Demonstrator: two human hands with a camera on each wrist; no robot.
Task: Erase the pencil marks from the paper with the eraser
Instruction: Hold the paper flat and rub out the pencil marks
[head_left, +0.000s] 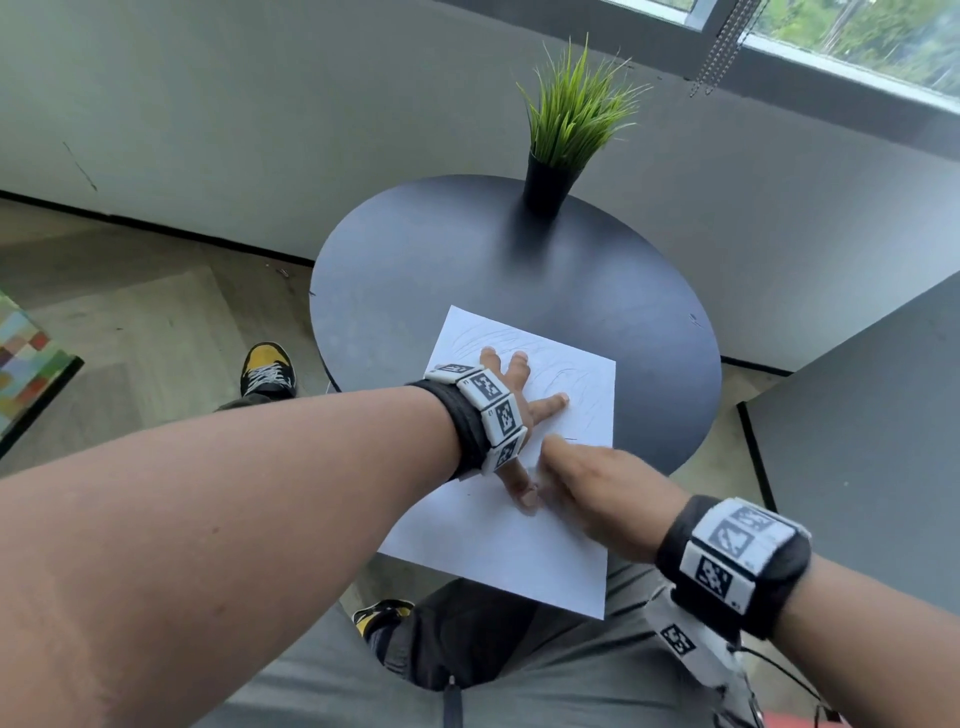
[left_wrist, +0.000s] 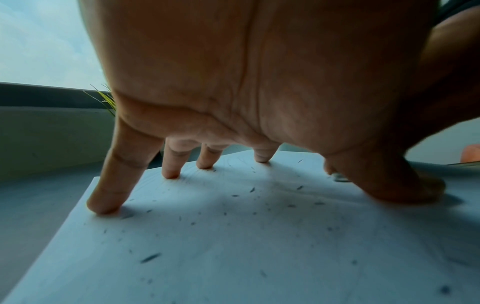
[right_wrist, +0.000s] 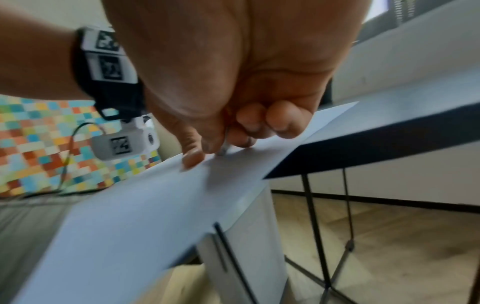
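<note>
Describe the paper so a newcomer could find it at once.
On the round dark table with the potted grass plant, it is the white paper overhanging the near edge. Only it lies flat, with faint pencil marks, under the left hand.

Paper (head_left: 498, 545) on near part of counter (head_left: 426, 260), its near edge overhanging toward the person, potted plant (head_left: 550, 176) at far edge of counter, left hand (head_left: 519, 421) spread on paper, right hand (head_left: 597, 499) just beside it on the right, fingertips on paper.
</note>
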